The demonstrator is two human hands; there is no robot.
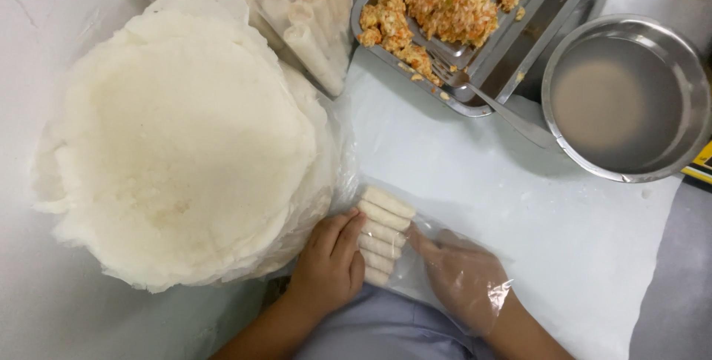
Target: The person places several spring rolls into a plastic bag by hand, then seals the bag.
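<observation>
5 pale rolled wrappers lie side by side in a short column near the lower edge of the white work sheet, each long axis running left to right, tilted slightly. They sit directly between both hands. The bare left hand presses curled fingers against their left ends. The right hand, in a clear plastic glove, touches their right ends, fingers loosely bent, grasping nothing. Nearby: 1 stack of round white sheets, 1 metal tray of orange filling, 1 steel bowl of cloudy liquid.

Left hand: bare, palm down, fingers together and extended forward. Right hand: covered by a clear plastic glove, fingers pointing inward toward the left. Both forearms enter from below.
</observation>
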